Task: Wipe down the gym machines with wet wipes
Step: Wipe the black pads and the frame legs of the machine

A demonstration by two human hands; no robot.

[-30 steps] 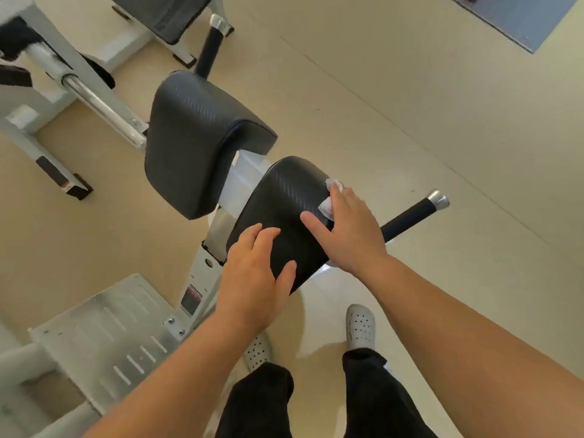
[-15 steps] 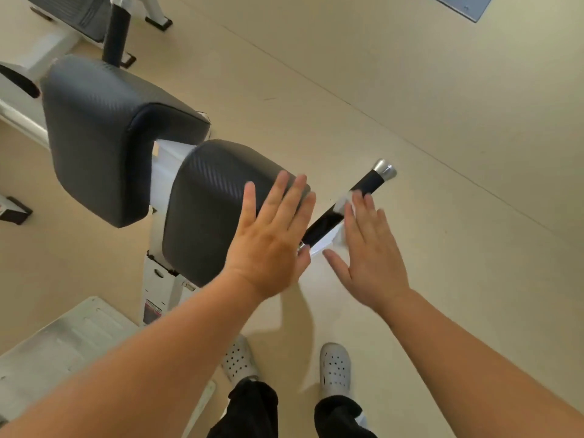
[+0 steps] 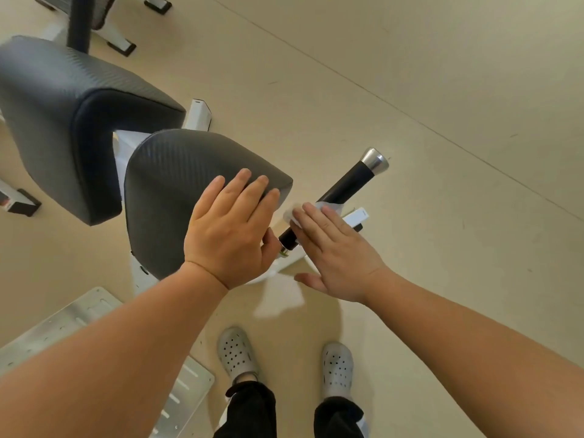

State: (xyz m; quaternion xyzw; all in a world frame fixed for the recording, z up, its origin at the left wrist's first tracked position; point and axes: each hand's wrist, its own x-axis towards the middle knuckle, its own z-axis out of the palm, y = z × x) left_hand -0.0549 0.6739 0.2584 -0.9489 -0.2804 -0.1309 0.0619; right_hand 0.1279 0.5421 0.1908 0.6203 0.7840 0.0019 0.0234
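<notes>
Head view: left hand (image 3: 230,229) flat on pad (image 3: 177,172); right hand (image 3: 338,251) (also flat) presses wipe (image 3: 292,216) onto handle (image 3: 347,184).

Soft, bright light is washing evenly over the beige floor (image 3: 426,105), and a faint shadow is pooling beneath the forearms (image 3: 126,358), near the shoes (image 3: 237,352). Glare is glinting off the chrome cap (image 3: 375,160), and a pale sheen is lying on the near pad (image 3: 189,159). The wide lens is bending the floor's straight lines and swelling the forearms at the lower edge; the top-left corner is blurring slightly.
</notes>
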